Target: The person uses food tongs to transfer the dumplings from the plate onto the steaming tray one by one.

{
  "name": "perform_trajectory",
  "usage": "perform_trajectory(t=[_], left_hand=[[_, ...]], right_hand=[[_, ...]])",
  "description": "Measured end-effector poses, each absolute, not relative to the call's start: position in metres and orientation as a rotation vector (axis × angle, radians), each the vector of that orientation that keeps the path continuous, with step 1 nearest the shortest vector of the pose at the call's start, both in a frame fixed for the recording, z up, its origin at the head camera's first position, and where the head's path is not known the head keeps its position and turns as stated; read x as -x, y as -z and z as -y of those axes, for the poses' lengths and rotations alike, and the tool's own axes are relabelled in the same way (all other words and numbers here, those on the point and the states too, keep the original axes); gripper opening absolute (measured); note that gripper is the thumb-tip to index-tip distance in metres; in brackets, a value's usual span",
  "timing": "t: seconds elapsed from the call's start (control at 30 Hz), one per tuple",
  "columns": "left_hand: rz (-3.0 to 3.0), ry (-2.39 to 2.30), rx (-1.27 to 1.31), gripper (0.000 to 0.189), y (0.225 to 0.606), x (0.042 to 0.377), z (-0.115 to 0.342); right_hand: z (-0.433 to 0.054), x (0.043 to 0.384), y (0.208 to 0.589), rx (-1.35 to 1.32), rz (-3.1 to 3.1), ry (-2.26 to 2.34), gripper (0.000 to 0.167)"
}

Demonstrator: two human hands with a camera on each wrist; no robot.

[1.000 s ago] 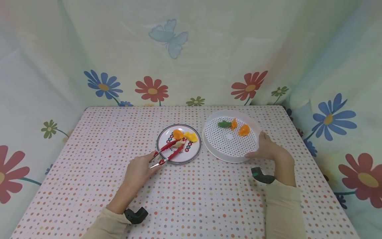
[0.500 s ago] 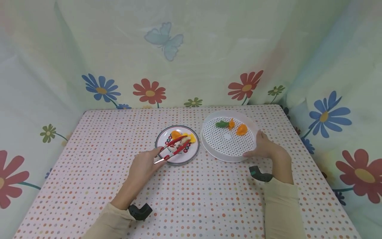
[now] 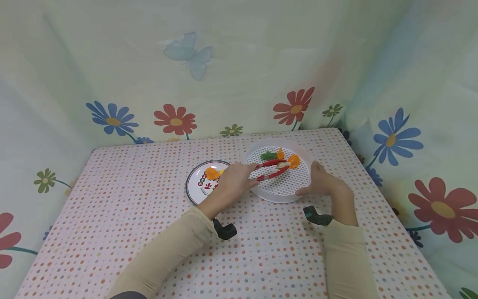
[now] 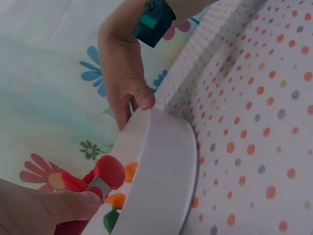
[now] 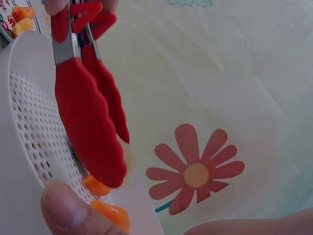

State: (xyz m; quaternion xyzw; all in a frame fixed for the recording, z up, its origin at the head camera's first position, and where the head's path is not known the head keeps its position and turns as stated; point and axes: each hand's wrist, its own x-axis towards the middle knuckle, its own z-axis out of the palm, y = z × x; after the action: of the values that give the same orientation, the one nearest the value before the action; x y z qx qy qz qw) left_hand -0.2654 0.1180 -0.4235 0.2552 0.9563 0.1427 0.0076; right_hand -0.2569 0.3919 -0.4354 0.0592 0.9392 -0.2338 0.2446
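Observation:
In the head view my left hand (image 3: 232, 182) grips red-tipped tongs (image 3: 269, 176) over a round white perforated tray (image 3: 257, 192). A small pale piece (image 3: 281, 165) is between the tong tips, mostly covered by them in the right wrist view. My right hand (image 3: 325, 181) holds the tray's right side, thumb and fingers at its wall. Inside the tray lie a dark green piece (image 3: 268, 156), a small orange piece (image 3: 280, 153) and a rounder orange piece (image 3: 294, 161). My left wrist partly covers the round white plate (image 3: 194, 185).
On the plate, left of the tray, sit an orange piece (image 3: 212, 173) and a yellow piece (image 3: 222, 171), the latter partly hidden. A dotted cloth (image 3: 149, 178) covers the table. Floral curtains (image 3: 231, 83) hang close behind and at both sides.
My left hand has carried the tongs, with the pale piece between their tips, from the plate rightward over the tray. My right hand keeps its hold on the tray. The head view has shifted slightly.

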Motion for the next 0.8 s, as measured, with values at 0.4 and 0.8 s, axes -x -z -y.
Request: perform_trajectory(t=[0.4, 0.8], left_hand=[[-2.93, -0.46, -0.874, 0.047, 0.431, 0.276, -0.138], [-2.875, -0.471, -0.843, 0.056, 0.436, 0.28, -0.152]], right_hand=[[-0.38, 0.259, 0.429, -0.161, -2.575, 0.596, 0.135], [-0.388, 0.257, 0.433, -0.22, -2.548, 0.604, 0.134]])
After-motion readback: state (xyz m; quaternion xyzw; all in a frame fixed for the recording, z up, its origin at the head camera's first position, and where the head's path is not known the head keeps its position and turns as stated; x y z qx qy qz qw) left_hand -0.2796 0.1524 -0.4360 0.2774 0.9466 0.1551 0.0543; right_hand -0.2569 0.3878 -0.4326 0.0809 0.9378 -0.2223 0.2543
